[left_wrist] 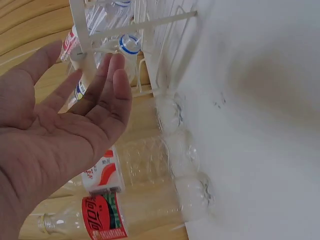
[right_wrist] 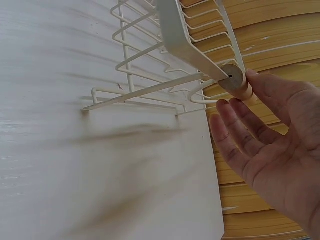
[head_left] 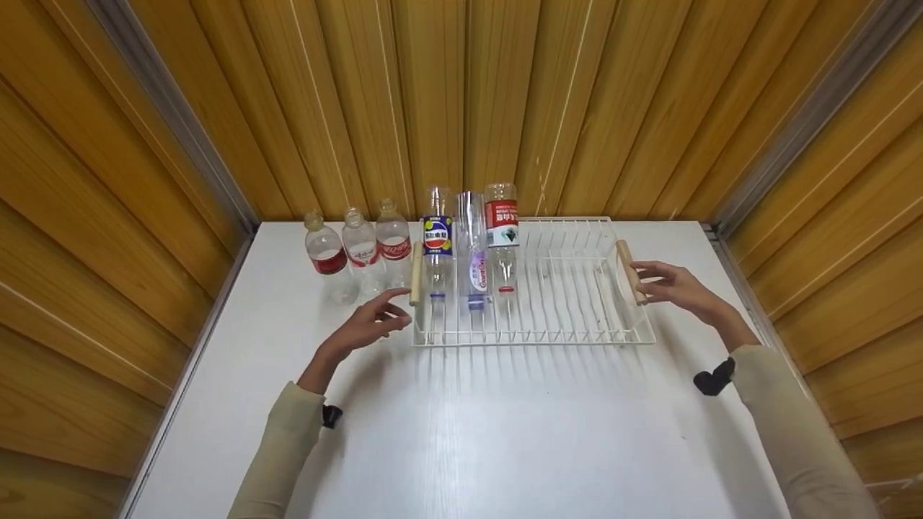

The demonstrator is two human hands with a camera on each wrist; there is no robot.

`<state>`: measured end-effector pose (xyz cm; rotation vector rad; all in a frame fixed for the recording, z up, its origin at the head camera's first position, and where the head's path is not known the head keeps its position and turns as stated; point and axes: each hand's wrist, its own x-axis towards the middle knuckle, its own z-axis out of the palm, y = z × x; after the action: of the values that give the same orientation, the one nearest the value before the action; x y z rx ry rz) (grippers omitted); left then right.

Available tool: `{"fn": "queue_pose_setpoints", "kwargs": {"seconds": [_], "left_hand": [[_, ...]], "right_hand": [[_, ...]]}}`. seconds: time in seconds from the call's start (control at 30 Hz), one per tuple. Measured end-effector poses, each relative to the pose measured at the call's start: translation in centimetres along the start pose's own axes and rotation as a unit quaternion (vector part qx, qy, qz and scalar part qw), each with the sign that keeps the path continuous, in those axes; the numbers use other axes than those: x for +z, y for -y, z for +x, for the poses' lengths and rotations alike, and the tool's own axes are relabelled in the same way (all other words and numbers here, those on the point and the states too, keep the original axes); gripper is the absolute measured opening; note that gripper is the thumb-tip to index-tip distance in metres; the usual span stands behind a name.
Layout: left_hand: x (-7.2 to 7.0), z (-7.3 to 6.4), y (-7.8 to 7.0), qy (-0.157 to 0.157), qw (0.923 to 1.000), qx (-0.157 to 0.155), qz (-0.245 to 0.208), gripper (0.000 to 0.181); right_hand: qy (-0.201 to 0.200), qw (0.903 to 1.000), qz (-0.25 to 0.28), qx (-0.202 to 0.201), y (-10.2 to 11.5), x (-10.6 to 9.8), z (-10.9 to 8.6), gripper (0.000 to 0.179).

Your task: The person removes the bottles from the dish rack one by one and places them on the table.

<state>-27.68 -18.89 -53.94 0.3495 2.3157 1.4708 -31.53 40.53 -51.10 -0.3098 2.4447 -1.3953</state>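
Note:
A white wire rack (head_left: 533, 337) with a wooden handle at each end stands near the back of the table. My left hand (head_left: 371, 322) is at the left wooden handle (head_left: 416, 274), fingers loosely bent, palm holding nothing. In the left wrist view, that handle (left_wrist: 84, 65) lies just beyond the fingertips. My right hand (head_left: 678, 290) touches the right wooden handle (head_left: 632, 272); the right wrist view has the thumb (right_wrist: 265, 85) against its end and the fingers below. Inside the rack lie a blue-labelled bottle (head_left: 438, 234), a purple-labelled bottle (head_left: 477, 267) and a red-and-white-labelled bottle (head_left: 502, 220).
Left of the rack, three clear bottles stand upright: a red-labelled bottle (head_left: 328, 261), a white-and-red-labelled bottle (head_left: 363, 252) and another red-labelled bottle (head_left: 394, 247). Wood-patterned walls (head_left: 497, 94) enclose the white table (head_left: 505, 447) at the back and sides.

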Motion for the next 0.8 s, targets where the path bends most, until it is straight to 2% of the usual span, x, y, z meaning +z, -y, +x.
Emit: {"fn": "queue_pose_setpoints", "kwargs": {"seconds": [0.2,0.43,0.63,0.7,0.8], "left_hand": [[1.5,0.9,-0.1,-0.002,0.9998,0.017,-0.007,0.074],[1.8,1.2,-0.2,-0.001,0.9997,0.020,-0.013,0.078],[1.8,1.2,-0.3,-0.002,0.9998,-0.001,-0.019,0.080],[1.8,0.8,-1.1,0.003,0.9997,-0.008,-0.022,0.081],[1.9,0.8,-1.1,0.003,0.9996,-0.017,-0.021,0.081]], "right_hand": [[-0.003,1.0000,-0.004,0.000,-0.1,-0.1,-0.4,0.062],[-0.033,0.9992,-0.019,-0.012,0.7,-1.3,-0.4,0.059],[-0.068,0.9972,-0.024,-0.019,3.2,-2.4,1.7,0.053],[-0.065,0.9974,-0.023,-0.020,4.4,-2.3,2.5,0.053],[-0.049,0.9982,-0.026,-0.023,6.0,-1.5,3.9,0.053]]}}
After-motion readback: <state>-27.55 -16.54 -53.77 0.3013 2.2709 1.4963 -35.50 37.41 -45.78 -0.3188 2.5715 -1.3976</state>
